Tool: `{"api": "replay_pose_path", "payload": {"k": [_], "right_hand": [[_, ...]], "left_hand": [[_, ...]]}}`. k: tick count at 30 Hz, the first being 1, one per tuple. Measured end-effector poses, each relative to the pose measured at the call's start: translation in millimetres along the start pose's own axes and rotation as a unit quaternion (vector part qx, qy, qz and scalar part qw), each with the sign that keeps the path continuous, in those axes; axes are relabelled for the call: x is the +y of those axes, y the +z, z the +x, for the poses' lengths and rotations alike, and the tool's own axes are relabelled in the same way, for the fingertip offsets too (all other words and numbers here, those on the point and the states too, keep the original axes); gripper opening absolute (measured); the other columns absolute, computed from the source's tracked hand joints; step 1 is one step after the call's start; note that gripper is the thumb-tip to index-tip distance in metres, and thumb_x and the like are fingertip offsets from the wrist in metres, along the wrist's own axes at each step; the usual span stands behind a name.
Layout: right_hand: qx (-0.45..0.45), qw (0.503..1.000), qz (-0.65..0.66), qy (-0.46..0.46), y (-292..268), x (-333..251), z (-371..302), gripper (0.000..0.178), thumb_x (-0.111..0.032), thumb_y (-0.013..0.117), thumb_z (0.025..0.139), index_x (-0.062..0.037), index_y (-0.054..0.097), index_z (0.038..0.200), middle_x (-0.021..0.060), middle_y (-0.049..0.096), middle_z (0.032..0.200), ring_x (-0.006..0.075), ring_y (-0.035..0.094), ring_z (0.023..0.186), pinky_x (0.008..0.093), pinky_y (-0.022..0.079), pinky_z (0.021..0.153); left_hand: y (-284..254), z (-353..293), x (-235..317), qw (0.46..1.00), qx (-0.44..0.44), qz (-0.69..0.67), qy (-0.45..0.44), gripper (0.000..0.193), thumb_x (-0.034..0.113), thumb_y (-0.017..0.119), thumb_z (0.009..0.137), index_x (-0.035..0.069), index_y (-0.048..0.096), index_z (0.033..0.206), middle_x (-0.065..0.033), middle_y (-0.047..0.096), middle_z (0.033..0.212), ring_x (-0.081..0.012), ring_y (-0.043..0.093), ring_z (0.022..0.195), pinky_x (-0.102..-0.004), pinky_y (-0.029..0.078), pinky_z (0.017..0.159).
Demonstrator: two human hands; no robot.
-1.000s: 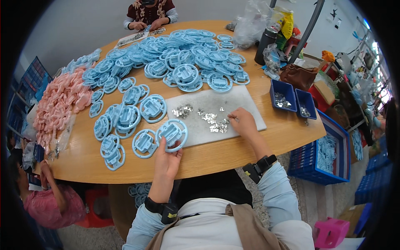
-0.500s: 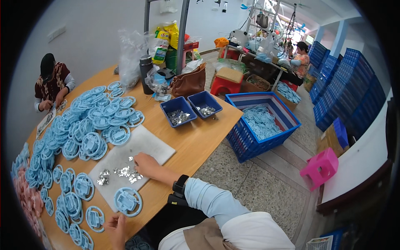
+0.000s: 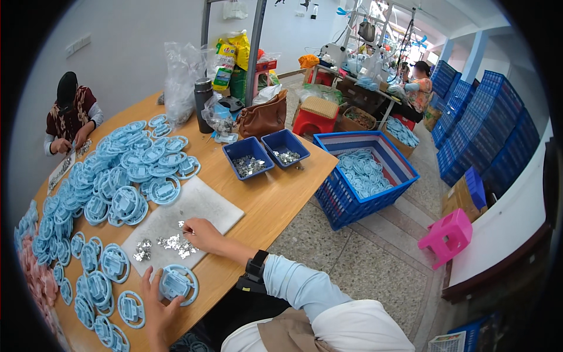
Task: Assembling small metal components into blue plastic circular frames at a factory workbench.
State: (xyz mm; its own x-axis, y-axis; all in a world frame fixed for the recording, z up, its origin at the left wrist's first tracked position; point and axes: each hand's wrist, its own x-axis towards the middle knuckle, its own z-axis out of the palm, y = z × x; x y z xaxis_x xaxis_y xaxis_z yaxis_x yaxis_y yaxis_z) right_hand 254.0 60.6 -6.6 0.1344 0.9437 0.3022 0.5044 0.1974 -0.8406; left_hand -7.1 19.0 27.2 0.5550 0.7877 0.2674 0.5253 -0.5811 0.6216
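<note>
My left hand (image 3: 157, 308) is open, thumb and fingers spread at the left edge of a light-blue plastic steering-wheel-shaped part (image 3: 177, 284). That part lies partly on the near corner of a white board (image 3: 214, 205). Over the board, the fingertips of my right hand (image 3: 203, 234) are pinched together at the edge of a scatter of small shiny metal pieces (image 3: 175, 244). What is between those fingertips is too small to make out. A second little heap of metal pieces (image 3: 142, 250) sits to the left.
Many matching blue parts (image 3: 126, 202) are piled on the wooden table (image 3: 275, 202), with pink parts (image 3: 38, 273) at far left. Two blue bins (image 3: 248, 158) hold metal pieces. A blue crate (image 3: 352, 205) stands beyond the table edge. Another person (image 3: 73, 114) works across the table.
My left hand has come up from the near table edge and opened beside the blue part. My right hand stays at the metal pieces. The view has shifted slightly.
</note>
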Motion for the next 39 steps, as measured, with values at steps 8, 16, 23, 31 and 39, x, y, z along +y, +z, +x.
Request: {"api": "replay_pose_path", "payload": {"k": [8, 16, 23, 31, 39], "right_hand": [[-0.018, 0.999, 0.032, -0.025, 3, -14, -7, 0.01, -0.009, 0.062, 0.075, 0.0008, 0.06, 0.078, 0.0187, 0.062, 0.075, 0.0344, 0.06, 0.074, 0.0409, 0.046, 0.066], [-0.029, 0.997, 0.068, -0.005, -3, -14, -14, 0.011, -0.009, 0.064, 0.077, 0.0008, 0.06, 0.081, 0.016, 0.062, 0.075, 0.0286, 0.061, 0.072, 0.0356, 0.047, 0.065], [-0.04, 0.995, 0.093, -0.019, 8, -29, -14, 0.011, -0.008, 0.063, 0.077, 0.0005, 0.059, 0.081, 0.0157, 0.061, 0.074, 0.0309, 0.06, 0.071, 0.0383, 0.046, 0.064], [-0.043, 0.997, 0.065, -0.017, 5, -24, -23, 0.011, -0.009, 0.063, 0.078, -0.0003, 0.058, 0.082, 0.0154, 0.062, 0.075, 0.0309, 0.06, 0.071, 0.0376, 0.046, 0.064], [-0.073, 0.995, 0.057, -0.043, 23, -33, -19, 0.012, -0.011, 0.063, 0.079, -0.0008, 0.06, 0.085, 0.0145, 0.063, 0.077, 0.0271, 0.061, 0.071, 0.0334, 0.048, 0.066]], "left_hand": [[-6, 17, -1, 0.988, -0.106, 0.106, 0.036, 0.078, 0.03, 0.082, 0.052, 0.009, 0.055, 0.121, -0.0188, 0.036, 0.139, -0.0402, 0.027, 0.131, -0.0482, 0.025, 0.106], [4, 20, 1, 0.994, -0.048, 0.087, 0.047, 0.067, 0.026, 0.085, 0.047, 0.006, 0.057, 0.104, -0.0175, 0.04, 0.134, -0.04, 0.031, 0.128, -0.0475, 0.028, 0.104], [6, 16, -11, 0.999, 0.016, 0.039, 0.014, 0.064, 0.024, 0.086, 0.049, 0.003, 0.055, 0.1, -0.0202, 0.04, 0.132, -0.0399, 0.035, 0.124, -0.0474, 0.029, 0.103], [7, 10, -18, 0.999, -0.009, 0.047, 0.025, 0.077, 0.027, 0.086, 0.047, 0.003, 0.054, 0.112, -0.0211, 0.039, 0.133, -0.0405, 0.035, 0.124, -0.0458, 0.031, 0.102], [0, 1, -20, 0.999, 0.043, 0.03, 0.002, 0.071, 0.023, 0.085, 0.05, 0.003, 0.056, 0.111, -0.0188, 0.045, 0.127, -0.0374, 0.042, 0.118, -0.0429, 0.035, 0.099]]}}
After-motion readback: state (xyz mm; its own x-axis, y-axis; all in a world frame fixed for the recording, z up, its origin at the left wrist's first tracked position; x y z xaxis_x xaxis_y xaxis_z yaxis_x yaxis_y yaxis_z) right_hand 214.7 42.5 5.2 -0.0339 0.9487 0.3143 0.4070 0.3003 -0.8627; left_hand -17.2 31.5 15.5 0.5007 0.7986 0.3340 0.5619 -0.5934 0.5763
